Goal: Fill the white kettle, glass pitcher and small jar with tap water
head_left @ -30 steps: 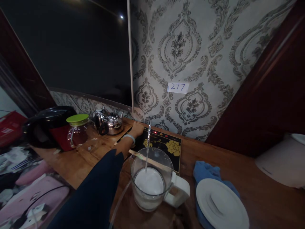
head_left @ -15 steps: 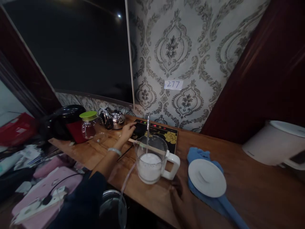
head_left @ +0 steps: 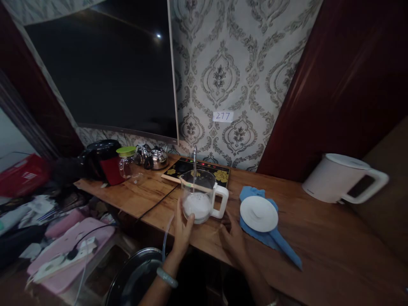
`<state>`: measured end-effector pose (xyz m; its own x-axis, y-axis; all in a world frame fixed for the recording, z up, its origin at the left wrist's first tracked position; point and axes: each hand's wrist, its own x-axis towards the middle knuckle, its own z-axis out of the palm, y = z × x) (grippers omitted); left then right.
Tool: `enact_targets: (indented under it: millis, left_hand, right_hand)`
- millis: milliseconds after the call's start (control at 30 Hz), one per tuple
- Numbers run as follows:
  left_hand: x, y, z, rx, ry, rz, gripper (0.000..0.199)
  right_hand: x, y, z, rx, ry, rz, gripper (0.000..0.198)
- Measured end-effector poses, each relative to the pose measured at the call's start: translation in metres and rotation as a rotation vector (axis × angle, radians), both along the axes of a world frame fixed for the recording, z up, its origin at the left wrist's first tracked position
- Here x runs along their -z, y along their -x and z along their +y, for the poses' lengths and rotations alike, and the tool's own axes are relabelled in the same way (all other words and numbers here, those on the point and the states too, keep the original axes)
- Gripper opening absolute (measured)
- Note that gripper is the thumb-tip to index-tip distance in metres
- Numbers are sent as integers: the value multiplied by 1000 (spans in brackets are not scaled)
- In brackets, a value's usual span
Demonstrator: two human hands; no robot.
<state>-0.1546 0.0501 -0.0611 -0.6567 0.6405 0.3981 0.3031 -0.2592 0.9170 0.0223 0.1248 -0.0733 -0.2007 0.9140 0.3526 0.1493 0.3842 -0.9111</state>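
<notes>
A clear glass jug with a white handle stands on the wooden counter, with cloudy, bubbly water in its lower part. A thin metal tap spout reaches down over it. My left hand is cupped against the jug's lower left side, thumb and fingers spread apart. Just below the handle, my right hand hovers by the counter with its fingers apart and nothing in them. To the right, a round white lid lies knob-up on a folded blue cloth.
Behind the jug is a black induction plate with gold flowers and a red light. A white kettle stands far right. Left are a green-lidded glass pot, steel teapots and a red-black appliance. A basin sits below the counter.
My left hand has come back from the induction plate's control edge to the jug's left side. My right hand stays near the handle. The view has shifted, showing more of the right side.
</notes>
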Motion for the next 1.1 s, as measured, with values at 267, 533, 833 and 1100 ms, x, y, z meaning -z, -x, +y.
enact_targets:
  millis: [267, 533, 833, 1100]
  left_hand:
    - [12, -3, 12, -80, 107, 43, 91]
    - [15, -4, 17, -145, 179, 160, 95]
    - [19, -1, 12, -131, 165, 198, 92]
    - [17, -2, 12, -162, 185, 241, 92]
  right_hand:
    - [3, -1, 4, -20, -11, 23, 62]
    - [1, -4, 6, -33, 21, 13, 62]
    - [9, -7, 10, -58, 8, 4, 63]
    - [8, -8, 10, -61, 8, 15, 62]
